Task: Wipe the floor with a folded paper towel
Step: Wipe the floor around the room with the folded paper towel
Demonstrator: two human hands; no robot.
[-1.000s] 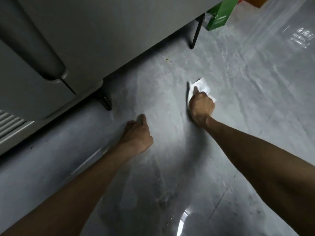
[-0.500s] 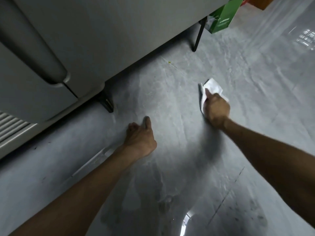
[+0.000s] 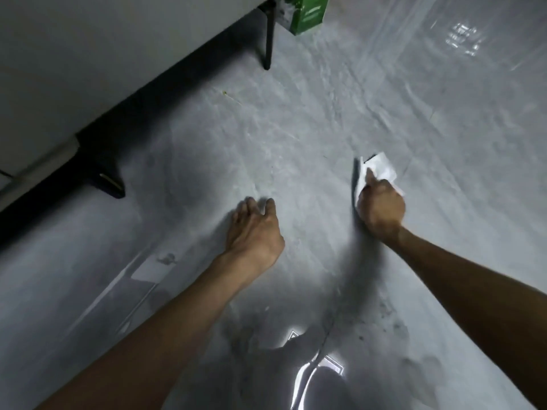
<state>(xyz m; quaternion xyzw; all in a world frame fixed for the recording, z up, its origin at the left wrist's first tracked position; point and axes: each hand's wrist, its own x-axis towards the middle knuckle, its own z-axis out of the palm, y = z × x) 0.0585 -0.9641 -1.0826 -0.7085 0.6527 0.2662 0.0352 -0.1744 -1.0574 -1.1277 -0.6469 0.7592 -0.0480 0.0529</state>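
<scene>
Wiping is underway: right hand (image 3: 380,207) presses the paper towel (image 3: 379,168) onto the floor (image 3: 325,113); left hand (image 3: 254,229) braces, spread and empty; dark specks remain near the floor's bottom edge.

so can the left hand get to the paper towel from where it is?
Probably yes. The left hand rests empty on bare floor, nothing between it and the paper towel, though the right hand covers most of it.
</scene>
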